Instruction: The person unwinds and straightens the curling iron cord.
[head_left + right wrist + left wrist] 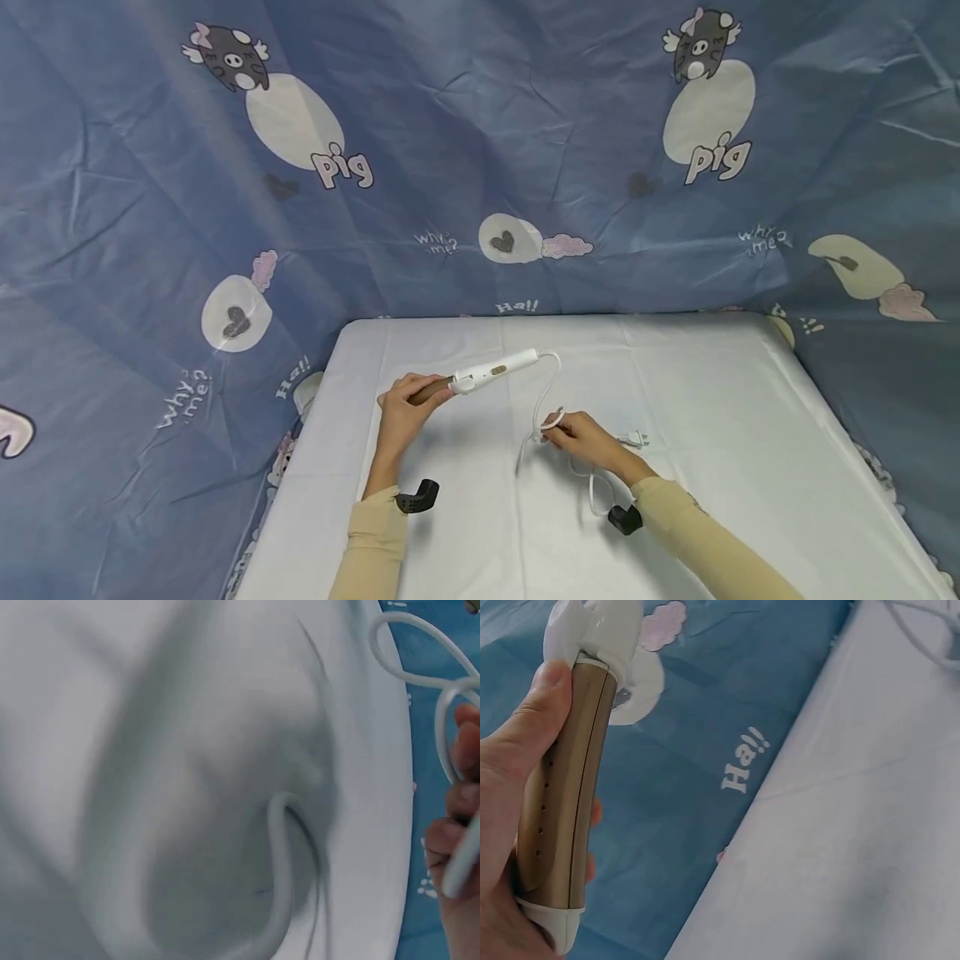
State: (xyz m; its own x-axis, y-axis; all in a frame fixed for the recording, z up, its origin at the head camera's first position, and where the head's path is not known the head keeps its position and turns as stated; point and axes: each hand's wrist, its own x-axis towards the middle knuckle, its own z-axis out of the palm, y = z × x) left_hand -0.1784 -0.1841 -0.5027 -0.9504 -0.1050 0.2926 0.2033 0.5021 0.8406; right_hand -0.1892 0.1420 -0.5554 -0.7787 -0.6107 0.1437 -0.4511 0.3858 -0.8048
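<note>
My left hand (401,410) holds a hair curling iron (501,367) by its gold-brown barrel, raised over the table and tilted up to the right. In the left wrist view the thumb lies along the barrel (568,787), which has a row of small holes and a white tip; fingertips show behind it. The iron's white cord (280,870) runs from its handle to my right hand (590,442), whose fingers pinch a looped part of it. Just beyond the right hand is the two-pin plug (636,438). Only part of the right hand shows in the right wrist view.
A white cloth covers the table (450,550). A loop of slack cord (592,492) hangs below the right hand. Blue printed fabric (420,108) stands behind the table and on both sides. Each wrist wears a black device (418,497).
</note>
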